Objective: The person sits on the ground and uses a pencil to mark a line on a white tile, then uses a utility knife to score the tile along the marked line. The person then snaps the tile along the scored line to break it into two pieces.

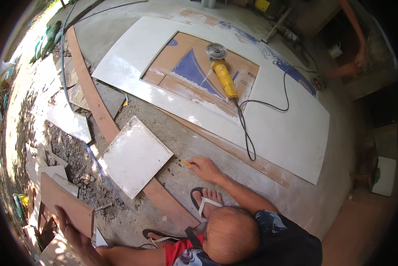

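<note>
At the lower left, my left hand (72,230) grips the edge of a brown rectangular tile (68,204), which stands tilted among broken pieces. My right hand (203,169), near the middle, pinches a yellow pencil (185,162) whose dark tip points left. Just left of that tip lies a square whitish tile (136,155), its face dusty. It rests across a long brown strip (172,204) that shows on both sides of it. My feet (208,201) in flip-flops are close below my right hand.
A yellow angle grinder (224,79) with a black cord (287,93) lies on printed cardboard (163,73), within the cut-out of a large white panel (292,133). Broken slabs (68,117) and gravel (83,173) fill the left. Another person's hand (361,57) shows at the upper right.
</note>
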Tool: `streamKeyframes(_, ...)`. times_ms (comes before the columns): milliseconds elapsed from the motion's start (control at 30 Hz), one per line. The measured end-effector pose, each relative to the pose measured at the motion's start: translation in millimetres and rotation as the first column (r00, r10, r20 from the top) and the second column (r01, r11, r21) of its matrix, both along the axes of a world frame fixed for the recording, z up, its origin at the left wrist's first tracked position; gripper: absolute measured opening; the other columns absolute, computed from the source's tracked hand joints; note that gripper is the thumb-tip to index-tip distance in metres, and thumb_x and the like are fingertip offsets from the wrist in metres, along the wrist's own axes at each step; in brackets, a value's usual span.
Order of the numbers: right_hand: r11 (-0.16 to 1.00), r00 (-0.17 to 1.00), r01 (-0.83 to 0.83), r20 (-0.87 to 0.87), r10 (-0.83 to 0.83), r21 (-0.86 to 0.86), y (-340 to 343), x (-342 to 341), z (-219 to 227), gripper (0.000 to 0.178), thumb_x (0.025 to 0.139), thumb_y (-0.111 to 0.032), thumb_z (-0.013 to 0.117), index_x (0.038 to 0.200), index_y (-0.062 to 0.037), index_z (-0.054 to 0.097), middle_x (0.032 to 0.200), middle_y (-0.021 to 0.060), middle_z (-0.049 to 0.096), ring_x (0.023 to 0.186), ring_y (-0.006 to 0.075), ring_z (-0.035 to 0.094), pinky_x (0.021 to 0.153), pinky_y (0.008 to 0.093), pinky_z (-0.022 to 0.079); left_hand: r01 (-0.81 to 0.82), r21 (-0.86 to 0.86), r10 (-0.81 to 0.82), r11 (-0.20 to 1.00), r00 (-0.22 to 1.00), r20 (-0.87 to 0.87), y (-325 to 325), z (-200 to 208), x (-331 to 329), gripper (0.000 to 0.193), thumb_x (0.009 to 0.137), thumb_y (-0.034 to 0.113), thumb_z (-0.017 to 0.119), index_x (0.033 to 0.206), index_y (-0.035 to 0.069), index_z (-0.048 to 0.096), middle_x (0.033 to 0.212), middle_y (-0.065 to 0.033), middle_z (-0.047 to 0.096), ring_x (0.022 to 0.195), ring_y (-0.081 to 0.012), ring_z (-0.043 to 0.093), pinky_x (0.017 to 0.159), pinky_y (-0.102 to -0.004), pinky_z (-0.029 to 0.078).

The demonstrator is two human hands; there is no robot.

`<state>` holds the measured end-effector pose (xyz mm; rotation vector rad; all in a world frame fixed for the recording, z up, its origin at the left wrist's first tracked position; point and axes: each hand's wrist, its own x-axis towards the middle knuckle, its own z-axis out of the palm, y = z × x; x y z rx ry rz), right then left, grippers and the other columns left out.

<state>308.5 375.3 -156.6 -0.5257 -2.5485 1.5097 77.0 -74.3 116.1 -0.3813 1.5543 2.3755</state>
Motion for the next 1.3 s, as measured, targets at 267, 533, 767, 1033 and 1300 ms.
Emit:
streamKeyframes(267,0.515,0.8,0.578,-0.318,-0.509,0.632,172.8,-91.5,35.6,0.028,0.108,-0.029,0.06,0.101,-0.0023,0.063,0.098,0.0171,0.066,0.096,0.0397,0.064,0.085,0.0509,0.052,-0.081,-0.126,0.097,0.989,0.987,0.126,16.5,-2.5,29.2,0.042,0.112,0.035,0.062,0.141,0.005,0.062,0.126,-0.0078,0.074,0.106,-0.0222,0.074,0.09,-0.0407,0.064)
streamKeyframes(533,0.645,0.697,0.493,0.178,-0.694,0.583,290.0,-158.0,40.4,0.073,0.085,-0.046,0.085,0.126,0.0059,0.052,0.123,0.0294,0.066,0.122,0.0458,0.062,0.104,0.054,0.052,-0.082,-0.183,0.106,0.98,0.987,0.125,22.2,0.6,32.5,0.039,0.112,0.034,0.061,0.137,0.004,0.063,0.122,-0.0072,0.075,0.106,-0.0217,0.074,0.089,-0.0396,0.064)
streamKeyframes(767,0.412,0.569,0.701,-0.107,-0.816,0.582,300.6,-94.8,24.9,0.066,0.082,-0.036,0.086,0.123,0.0019,0.051,0.123,0.0276,0.063,0.121,0.0456,0.061,0.1,0.0568,0.055,-0.029,-0.148,0.052,0.988,0.986,0.155,27.2,12.3,40.5,0.037,0.111,0.034,0.063,0.134,0.005,0.064,0.118,-0.0066,0.074,0.1,-0.0195,0.074,0.087,-0.0361,0.062)
streamKeyframes(1033,0.197,0.242,0.795,-0.001,-0.97,0.574,336.1,43.5,43.7,0.073,0.084,-0.035,0.087,0.13,0.0062,0.049,0.13,0.0335,0.062,0.123,0.0486,0.062,0.103,0.057,0.055,0.047,-0.148,-0.036,0.988,0.996,0.075,27.3,9.1,41.2,0.04,0.108,0.035,0.068,0.137,0.007,0.065,0.118,-0.0047,0.073,0.104,-0.0189,0.072,0.092,-0.036,0.059)
streamKeyframes(1300,0.116,0.131,0.784,0.02,-0.991,0.609,330.1,61.0,21.3,0.072,0.087,-0.038,0.084,0.129,0.0077,0.049,0.125,0.0328,0.065,0.118,0.0497,0.065,0.1,0.0563,0.057,0.065,-0.318,-0.07,0.946,0.998,-0.004,70.2,9.9,43.9,0.04,0.108,0.03,0.069,0.134,0.001,0.059,0.112,-0.0085,0.072,0.096,-0.0189,0.072,0.085,-0.0352,0.06)
